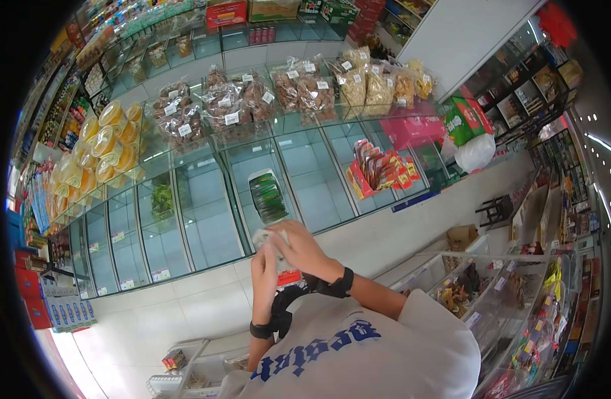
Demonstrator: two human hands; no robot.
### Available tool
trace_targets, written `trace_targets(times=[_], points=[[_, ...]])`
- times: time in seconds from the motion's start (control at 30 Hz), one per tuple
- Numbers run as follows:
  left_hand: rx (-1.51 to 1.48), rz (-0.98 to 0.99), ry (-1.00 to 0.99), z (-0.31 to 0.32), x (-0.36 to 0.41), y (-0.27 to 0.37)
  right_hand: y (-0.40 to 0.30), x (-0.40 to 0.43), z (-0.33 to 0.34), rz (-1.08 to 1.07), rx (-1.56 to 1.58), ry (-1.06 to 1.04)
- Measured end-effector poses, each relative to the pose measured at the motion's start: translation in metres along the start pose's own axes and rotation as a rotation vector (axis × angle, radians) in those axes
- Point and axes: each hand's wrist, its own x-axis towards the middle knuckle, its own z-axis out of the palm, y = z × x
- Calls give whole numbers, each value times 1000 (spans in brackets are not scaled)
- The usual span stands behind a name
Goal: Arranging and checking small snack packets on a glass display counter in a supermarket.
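Observation:
My left hand [264, 267] and my right hand [301, 245] meet at the front edge of a glass display counter [205, 267]. Between their fingers is a small whitish, crumpled piece [260, 238], perhaps paper or thin plastic; the fingers cover much of it. Just beyond my hands, on the glass, an open white carton [254, 185] holds a row of green packets [268, 198]. Below my right hand a red and white item [288, 277] shows partly. Both wrists wear black bands.
Bagged brown dried goods [230, 102] and pale bagged goods [372, 90] line the raised glass shelf. Lidded orange tubs [111, 139] are stacked left. A red display box of packets [377, 169] stands right. Snack bins [465, 289] flank me on the right.

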Motion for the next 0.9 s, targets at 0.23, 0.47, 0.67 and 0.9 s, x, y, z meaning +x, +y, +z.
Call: trace_targets(times=[0.23, 0.47, 0.67, 0.9], points=[[-83, -71, -22, -1, -4, -3, 49, -33, -27, 811, 614, 62], [79, 27, 73, 10, 16, -34, 20, -65, -15, 690, 1037, 73], [302, 240, 52, 32, 20, -2, 23, -59, -50, 627, 788, 269], [157, -74, -255, 93, 8, 19, 31, -78, -98, 484, 472, 324]])
